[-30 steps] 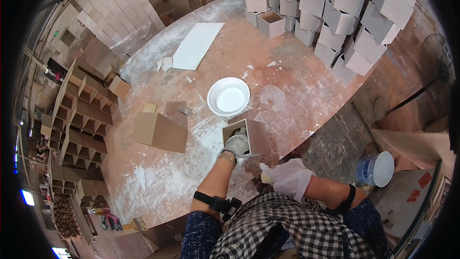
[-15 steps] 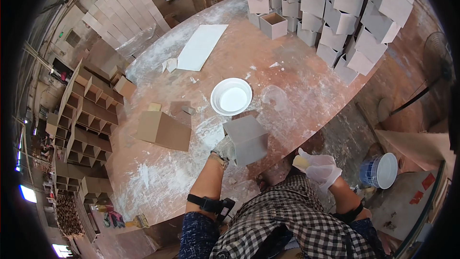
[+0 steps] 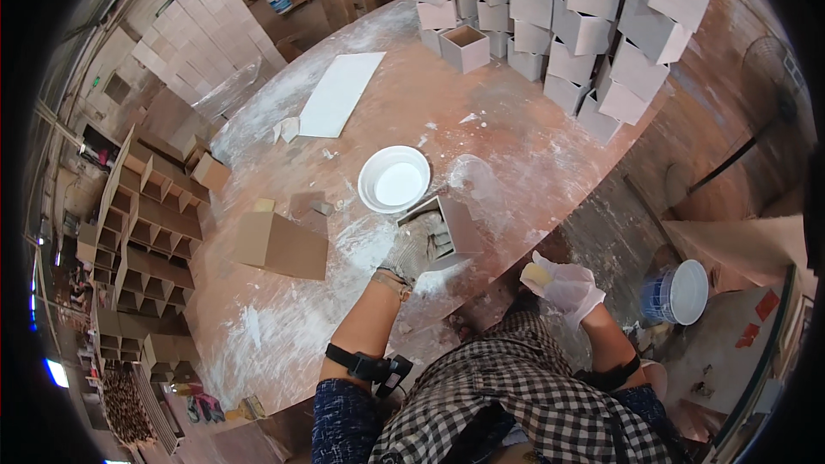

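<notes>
At the near table edge: the left hand, gloved, grips a small open wooden box tilted on the dusty tabletop.
Fingers, left: curled into the box's open mouth, closed on its near wall.
Box from fingers: at 1 o'clock, touching; its open face looks toward 8 o'clock.
Nearer hand: the left; the right hand lies off the table at 4 o'clock of the box, apart from it.
Fingers, right: loosely closed on a yellow sponge.
Neighbours: white bowl at 11 o'clock of the box, just beside; cardboard box at 9 o'clock, well apart.
</notes>
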Demonstrator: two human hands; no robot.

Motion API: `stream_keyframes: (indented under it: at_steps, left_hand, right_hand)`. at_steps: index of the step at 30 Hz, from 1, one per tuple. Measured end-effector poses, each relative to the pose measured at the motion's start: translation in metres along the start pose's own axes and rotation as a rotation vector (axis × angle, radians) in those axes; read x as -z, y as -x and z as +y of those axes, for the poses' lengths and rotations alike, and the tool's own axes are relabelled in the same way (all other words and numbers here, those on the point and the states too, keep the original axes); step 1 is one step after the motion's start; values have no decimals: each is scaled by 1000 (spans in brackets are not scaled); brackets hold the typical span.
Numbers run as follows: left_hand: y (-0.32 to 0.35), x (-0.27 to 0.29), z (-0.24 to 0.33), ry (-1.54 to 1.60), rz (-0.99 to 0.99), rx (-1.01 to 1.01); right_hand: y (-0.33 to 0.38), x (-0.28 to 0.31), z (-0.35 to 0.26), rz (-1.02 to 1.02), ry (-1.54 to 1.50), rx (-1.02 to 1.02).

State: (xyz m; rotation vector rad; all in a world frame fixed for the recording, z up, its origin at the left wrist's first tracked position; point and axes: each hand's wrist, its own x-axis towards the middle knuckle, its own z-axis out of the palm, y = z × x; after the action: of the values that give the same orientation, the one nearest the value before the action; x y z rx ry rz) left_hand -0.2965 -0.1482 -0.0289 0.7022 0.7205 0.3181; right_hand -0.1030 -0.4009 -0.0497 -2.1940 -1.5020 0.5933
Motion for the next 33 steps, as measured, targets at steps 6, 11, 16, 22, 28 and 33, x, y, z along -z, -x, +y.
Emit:
stream_keyframes:
  at_steps: [6,11,16,22,28,33]
  left_hand:
    - [-2,8,-17,-816,-37,-339]
    - [25,-30,-8,-1773,-249,-765]
    - [8,-23,-19,-1884,-80,-668]
    - [20,-53,30,-830,-182,-289]
    - [5,-68,53,-515,-168,-203]
    - [-19,-88,77,-429,-96,-95]
  right_hand:
    - [9,-52,66,-31,-397,-81]
    - [18,-61,82,-84,-351,-182]
    - [21,-33,62,-145,-549,-304]
    - [36,30,6,244,-675,-408]
    - [25,33,27,181,-932,-517]
    - [-2,48,45,141,-1143,-642]
